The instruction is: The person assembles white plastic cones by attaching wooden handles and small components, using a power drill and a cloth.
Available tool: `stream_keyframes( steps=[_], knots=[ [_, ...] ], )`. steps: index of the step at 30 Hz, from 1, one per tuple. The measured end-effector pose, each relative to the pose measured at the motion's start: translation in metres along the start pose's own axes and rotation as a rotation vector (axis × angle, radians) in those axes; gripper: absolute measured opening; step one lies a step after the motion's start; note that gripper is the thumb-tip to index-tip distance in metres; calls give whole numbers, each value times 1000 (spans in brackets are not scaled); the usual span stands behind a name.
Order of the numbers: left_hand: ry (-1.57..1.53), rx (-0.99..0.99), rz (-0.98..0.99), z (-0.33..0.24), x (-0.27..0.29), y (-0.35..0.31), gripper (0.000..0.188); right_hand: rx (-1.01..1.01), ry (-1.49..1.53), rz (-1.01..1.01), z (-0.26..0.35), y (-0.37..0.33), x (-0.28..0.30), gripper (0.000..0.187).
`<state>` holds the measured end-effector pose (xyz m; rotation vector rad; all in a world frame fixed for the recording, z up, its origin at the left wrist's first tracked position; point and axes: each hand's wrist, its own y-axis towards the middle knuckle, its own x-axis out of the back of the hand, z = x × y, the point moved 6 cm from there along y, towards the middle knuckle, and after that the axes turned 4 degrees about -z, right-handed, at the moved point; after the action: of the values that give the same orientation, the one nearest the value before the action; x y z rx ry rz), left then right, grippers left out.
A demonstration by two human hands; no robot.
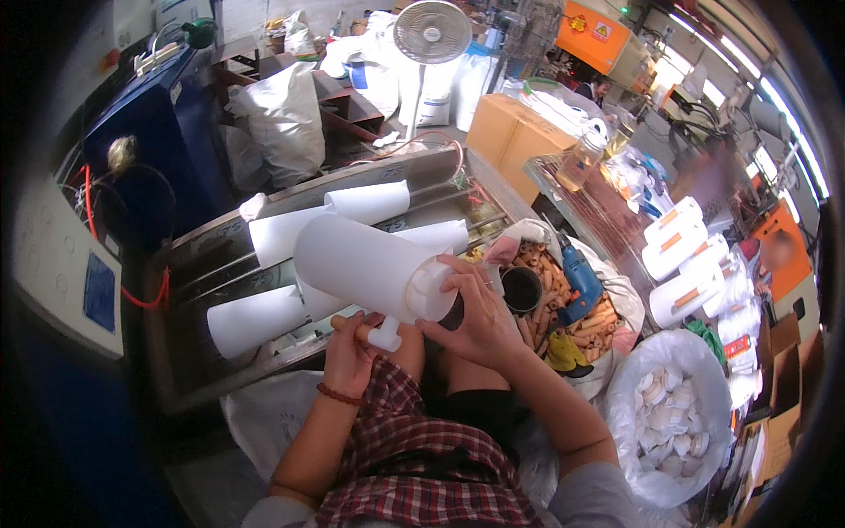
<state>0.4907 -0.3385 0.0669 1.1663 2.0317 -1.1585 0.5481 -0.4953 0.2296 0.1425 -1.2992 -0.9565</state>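
Note:
My right hand (482, 319) grips a large white plastic cylinder (356, 260) by its narrower collared end, fingers over the top and thumb below. The cylinder lies tilted, its wide body pointing away to the left. Closed just below it, my left hand (349, 359) pinches a short tan handle (352, 328) with a white plastic piece (385, 335) at its right end. That white piece is near the cylinder's collar, apparently apart from it. Several similar white cylinders (255, 321) lie in the long metal trough (189, 374) in front of me.
A blue power drill (578, 286) rests on a sack of tan handles (597, 339), beside a dark round cup (521, 289). To the right stands a clear bag of white plastic pieces (671, 414). Finished-looking white cylinders with tan handles (687, 290) are stacked beyond. A fan (431, 33) and cardboard box (515, 141) stand behind.

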Motion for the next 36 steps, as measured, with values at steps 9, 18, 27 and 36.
stream_keyframes(
  steps=[9, 18, 27, 36],
  knots=[
    [-37, -140, -16, -9, -7, -6, 22, -18, -115, -35, 0, 3, -2, 77],
    [-85, -155, -39, -13, -7, -1, 21, -369, 100, 187, -32, -1, -8, 72],
    [11, -198, -44, -16, -2, -1, 22, -348, 292, 361, -11, 3, -8, 57],
    [15, -179, -45, -14, -4, -7, 23, -283, -278, 283, -31, -24, -19, 47]
  ],
)
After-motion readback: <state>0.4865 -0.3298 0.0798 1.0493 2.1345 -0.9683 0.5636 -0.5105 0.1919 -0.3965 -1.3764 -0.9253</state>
